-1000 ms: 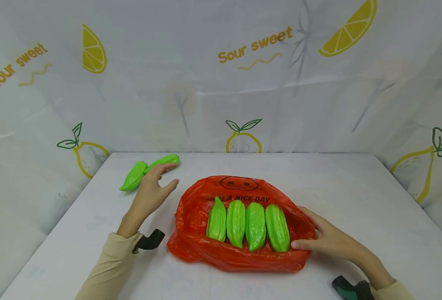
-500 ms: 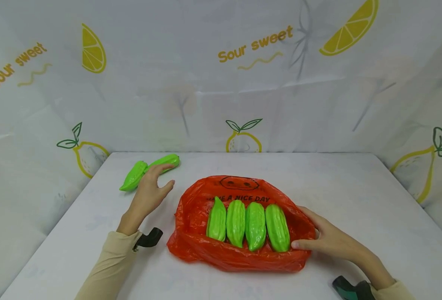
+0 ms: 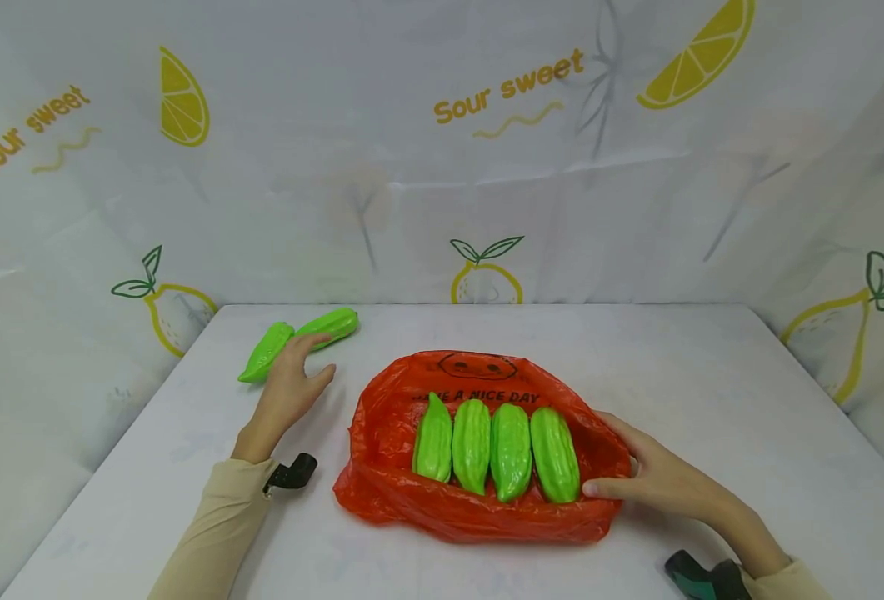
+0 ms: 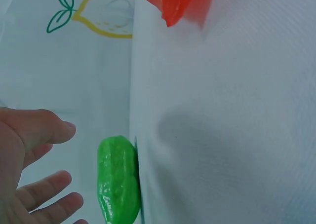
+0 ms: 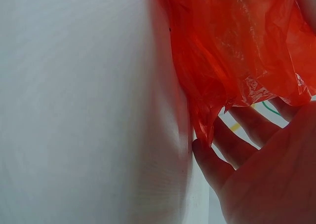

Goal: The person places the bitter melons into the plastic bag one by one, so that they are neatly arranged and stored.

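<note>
A red plastic bag point(image 3: 479, 523) lies with its mouth spread wide, and several glossy green bitter melons point(image 3: 511, 454) sit side by side in it. My right hand point(image 3: 662, 479) grips the bag's right edge, thumb inside the mouth and fingers behind; the right wrist view shows those fingers against the crumpled red plastic point(image 5: 237, 41). At the far left, two more bitter melons rest on the table: a pointed one point(image 3: 264, 357) and a longer one point(image 3: 340, 325). My left hand point(image 3: 287, 392) is beside them, thumb and fingers apart, holding nothing; its fingers partly cover the longer melon.
The white-covered table point(image 3: 711, 375) meets a hanging white cloth point(image 3: 277, 200) printed with lemons along its back edge. Dark camera mounts sit at both wrists point(image 3: 292, 472). White table surface lies between my left hand and the bag.
My left hand has drifted left, closer over the two bitter melons at the far left. The right hand, the bag and the melons have stayed where they were.
</note>
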Motion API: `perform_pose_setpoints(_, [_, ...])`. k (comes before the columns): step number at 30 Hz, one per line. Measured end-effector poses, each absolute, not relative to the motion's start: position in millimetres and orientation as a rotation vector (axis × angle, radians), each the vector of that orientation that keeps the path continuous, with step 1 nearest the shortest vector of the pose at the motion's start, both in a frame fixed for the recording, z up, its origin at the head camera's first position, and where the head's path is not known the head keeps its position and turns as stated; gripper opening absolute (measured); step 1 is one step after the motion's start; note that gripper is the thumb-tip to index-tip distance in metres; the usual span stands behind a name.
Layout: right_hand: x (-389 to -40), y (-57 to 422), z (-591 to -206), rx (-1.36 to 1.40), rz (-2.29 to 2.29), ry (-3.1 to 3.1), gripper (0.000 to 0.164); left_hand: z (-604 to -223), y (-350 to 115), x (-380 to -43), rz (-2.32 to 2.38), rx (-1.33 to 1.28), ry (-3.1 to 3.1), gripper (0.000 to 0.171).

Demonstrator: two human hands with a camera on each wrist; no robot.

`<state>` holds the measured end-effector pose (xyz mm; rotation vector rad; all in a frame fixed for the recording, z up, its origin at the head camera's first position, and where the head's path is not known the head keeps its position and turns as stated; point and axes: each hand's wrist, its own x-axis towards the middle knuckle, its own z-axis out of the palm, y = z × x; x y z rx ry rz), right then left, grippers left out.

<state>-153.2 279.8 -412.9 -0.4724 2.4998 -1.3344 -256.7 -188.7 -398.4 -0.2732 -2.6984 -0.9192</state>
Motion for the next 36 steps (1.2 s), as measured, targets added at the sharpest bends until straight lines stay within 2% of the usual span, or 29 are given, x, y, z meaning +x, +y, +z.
perform_pose_setpoints(16, [-154,281,-414,-0.46,-1.322,2.503,0.079,-415,-199,-265,-0.894,-0.244,-2.703,0.047])
perform_pose_setpoints(36, [-156,280,-413,-0.447,-1.314,2.5,0.08,-415,-200,-278,-0.832,-0.251,-2.73,0.05])
